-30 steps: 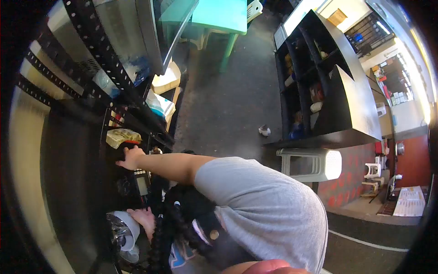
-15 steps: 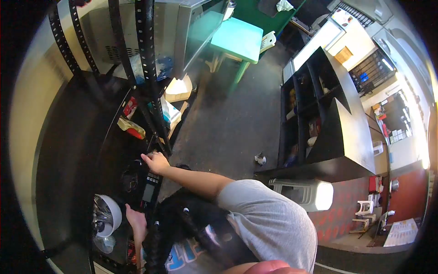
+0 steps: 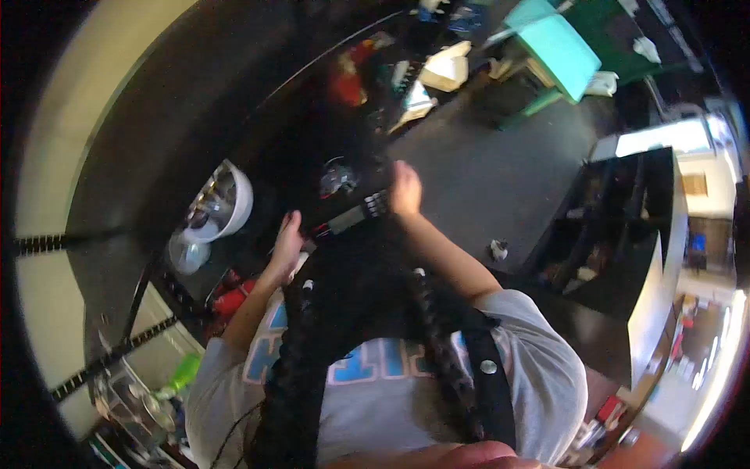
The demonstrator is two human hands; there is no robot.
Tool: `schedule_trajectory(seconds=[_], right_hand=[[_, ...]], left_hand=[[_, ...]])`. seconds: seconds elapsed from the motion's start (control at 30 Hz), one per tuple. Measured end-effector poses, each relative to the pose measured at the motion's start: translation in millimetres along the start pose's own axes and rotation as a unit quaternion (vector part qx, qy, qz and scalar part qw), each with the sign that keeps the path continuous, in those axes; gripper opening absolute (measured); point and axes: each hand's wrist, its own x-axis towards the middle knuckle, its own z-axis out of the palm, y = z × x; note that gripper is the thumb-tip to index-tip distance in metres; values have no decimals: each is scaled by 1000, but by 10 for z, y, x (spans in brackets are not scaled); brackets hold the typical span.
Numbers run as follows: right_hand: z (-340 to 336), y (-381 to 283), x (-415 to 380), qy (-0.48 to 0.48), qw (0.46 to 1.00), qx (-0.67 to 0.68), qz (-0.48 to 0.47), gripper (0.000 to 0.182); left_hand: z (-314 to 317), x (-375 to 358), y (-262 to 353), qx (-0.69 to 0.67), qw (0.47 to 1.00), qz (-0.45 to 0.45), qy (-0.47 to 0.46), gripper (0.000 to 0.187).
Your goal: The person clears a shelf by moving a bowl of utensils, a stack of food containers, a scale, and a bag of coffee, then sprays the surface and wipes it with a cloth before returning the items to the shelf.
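Note:
A black digital scale [image 3: 348, 220] with a grey display and a row of buttons lies in front of my body, at the edge of the dark shelf. My left hand [image 3: 287, 244] is closed at its left end, thumb up. At the right end is my right hand [image 3: 405, 191], slightly blurred, its fingers curled along the side and partly hidden. Something clear and shiny [image 3: 338, 178] sits on or just behind the scale; its kind cannot be made out. Left of it stands a white bowl [image 3: 244, 205] holding metal utensils, with a clear round container [image 3: 188, 254] beside it.
Red and yellow packets [image 3: 349, 78] and an open carton [image 3: 448, 67] lie further along the shelf. Below my left arm is a red item [image 3: 233, 298]. A black perforated rack bar [image 3: 117, 353] runs at lower left. Right are a black cabinet [image 3: 609, 324] and a green table [image 3: 556, 47].
My view has swung round, so the shelf, bowl and scale appear turned and further right. My right hand has gone from beside the rack post to the scale's right end.

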Motion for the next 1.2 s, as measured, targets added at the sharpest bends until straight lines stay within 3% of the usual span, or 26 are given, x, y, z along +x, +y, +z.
schedule_trajectory(seconds=[0.03,0.1,0.13,0.17,0.2,0.23,0.3,0.33,0.37,0.43,0.53,0.6,0.7,0.73,0.83,0.9,0.97,1.03,1.07,1.1,1.13,1.17,1.2], right_hand=[[-82,-62,17,3,1000,-16,-4,45],[-263,-193,1,21,995,5,-99,44],[-402,-114,74,-50,973,-166,-154,44],[-378,-93,51,8,997,69,29,44],[-471,-58,77,-4,998,58,38,45],[-545,0,114,-17,998,46,45,45],[-714,101,203,5,998,63,6,47],[-842,89,223,-23,992,112,51,47],[-975,88,242,-53,981,157,97,47],[-1234,-133,231,-58,967,228,93,47],[-1666,-5,424,-59,980,192,-11,50],[-1967,-123,533,-72,985,159,-17,53],[-2382,-509,638,-96,984,149,-27,56],[-2445,-845,574,-61,990,123,-7,58],[-2580,-955,754,-18,998,61,-18,60],[-2578,-1248,775,-33,994,98,-21,62],[-2594,-1472,815,-42,990,134,-19,64],[-2594,-1633,916,-162,980,76,-86,67],[-2486,-1729,951,-135,983,82,-89,68],[-2357,-1845,950,-107,986,87,-92,68],[-2344,-2168,843,-162,972,132,-107,68],[-2195,-2157,997,-125,984,79,-104,83],[-2111,-2179,1047,-146,976,80,-141,77]], left_hand=[[-13,11,-53,-4,1000,2,19,45],[26,88,-200,-43,996,59,-52,50],[155,-5,-21,-48,996,69,-43,50],[333,-194,304,-19,999,20,-40,54],[464,-317,474,9,999,-31,-37,59],[480,-304,416,0,999,-22,-28,59],[600,-301,397,17,994,40,-101,63],[777,-485,650,27,997,-20,-63,63],[849,-472,613,18,999,-7,-46,63],[989,-345,351,61,988,109,-93,63],[1307,-361,304,52,987,106,-110,64],[1537,-461,494,53,978,120,-165,64],[1813,-520,622,100,975,131,-149,63],[1909,-588,695,97,976,132,-142,63],[2128,-986,1150,20,974,192,-117,63],[2190,-1262,1528,-14,984,135,-116,63],[2115,-1280,1584,51,973,214,-74,66],[1979,-1487,1858,133,984,120,-11,69],[1934,-1537,1942,117,985,126,5,70],[1870,-1584,2051,115,985,132,14,67],[1834,-1619,2138,84,983,163,35,66],[1802,-1692,2275,52,982,171,53,64],[1693,-1705,2389,34,983,173,42,46]])
